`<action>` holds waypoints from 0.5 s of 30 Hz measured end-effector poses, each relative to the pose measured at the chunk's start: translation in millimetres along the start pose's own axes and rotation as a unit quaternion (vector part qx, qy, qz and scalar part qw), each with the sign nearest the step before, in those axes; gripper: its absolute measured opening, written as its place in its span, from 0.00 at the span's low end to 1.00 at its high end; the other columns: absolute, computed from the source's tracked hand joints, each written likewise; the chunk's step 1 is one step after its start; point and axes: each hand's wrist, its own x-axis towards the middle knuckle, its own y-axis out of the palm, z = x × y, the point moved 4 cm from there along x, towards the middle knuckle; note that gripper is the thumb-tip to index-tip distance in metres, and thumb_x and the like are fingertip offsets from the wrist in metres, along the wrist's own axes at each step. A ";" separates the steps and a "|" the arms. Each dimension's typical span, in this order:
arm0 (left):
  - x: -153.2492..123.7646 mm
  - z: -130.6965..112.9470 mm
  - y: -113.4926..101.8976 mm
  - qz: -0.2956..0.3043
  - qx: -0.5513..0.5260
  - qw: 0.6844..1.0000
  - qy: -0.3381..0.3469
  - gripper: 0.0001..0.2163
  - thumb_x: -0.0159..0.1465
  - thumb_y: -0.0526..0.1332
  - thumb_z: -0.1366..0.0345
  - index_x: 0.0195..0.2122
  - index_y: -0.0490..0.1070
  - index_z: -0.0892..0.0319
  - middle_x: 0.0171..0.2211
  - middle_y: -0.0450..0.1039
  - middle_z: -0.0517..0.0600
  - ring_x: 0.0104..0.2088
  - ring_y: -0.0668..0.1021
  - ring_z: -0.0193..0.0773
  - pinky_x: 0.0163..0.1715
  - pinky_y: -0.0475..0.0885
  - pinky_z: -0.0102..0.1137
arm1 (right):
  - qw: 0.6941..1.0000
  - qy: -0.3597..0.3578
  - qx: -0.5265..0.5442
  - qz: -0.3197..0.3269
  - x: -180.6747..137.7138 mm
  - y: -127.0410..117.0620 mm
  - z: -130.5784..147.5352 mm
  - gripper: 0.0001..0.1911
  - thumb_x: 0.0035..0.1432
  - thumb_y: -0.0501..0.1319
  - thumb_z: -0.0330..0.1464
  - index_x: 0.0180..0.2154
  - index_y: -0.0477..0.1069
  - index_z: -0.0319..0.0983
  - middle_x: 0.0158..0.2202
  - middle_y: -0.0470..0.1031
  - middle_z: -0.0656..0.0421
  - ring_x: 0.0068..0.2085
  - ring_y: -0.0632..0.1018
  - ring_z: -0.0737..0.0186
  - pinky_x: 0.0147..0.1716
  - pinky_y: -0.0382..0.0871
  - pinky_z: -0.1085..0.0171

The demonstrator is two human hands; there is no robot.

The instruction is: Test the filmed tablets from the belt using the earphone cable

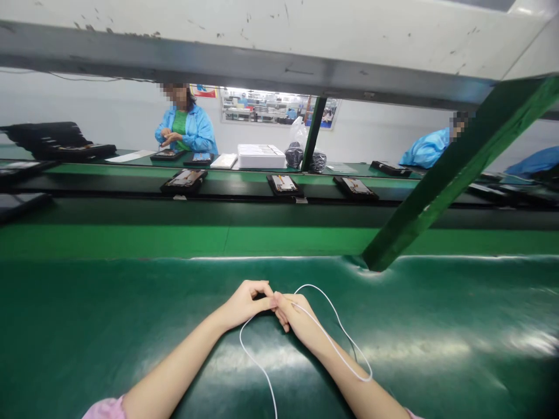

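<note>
My left hand (248, 304) and my right hand (297, 317) meet fingertip to fingertip above a green bench mat (131, 343). Both are closed in a pinch around a thin white cable (338, 319). One stretch of the cable makes a loop over my right hand and forearm. Another length hangs from beneath my left hand and runs down past the bottom of the view. The bit between the fingertips is hidden, so I cannot see whether a plug or end is there.
Beyond the mat, a dark conveyor carries black trays with opened devices (285, 184). A slanted green post (458, 174) stands at the right, under a low white overhead beam (279, 35). Across the line sit people in blue jackets (201, 131), near a white box (261, 157).
</note>
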 end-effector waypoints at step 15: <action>-0.3 -7.5 7.2 0.018 -0.048 0.999 0.008 0.22 0.60 0.66 0.45 0.25 0.68 0.60 0.25 0.80 0.53 0.30 0.82 0.44 0.50 0.71 0.46 | 1.000 -0.020 -0.009 0.012 0.6 -1.5 3.4 0.38 0.56 0.50 0.66 0.14 0.58 0.41 0.13 0.61 0.61 0.18 0.64 0.67 0.25 0.61 0.65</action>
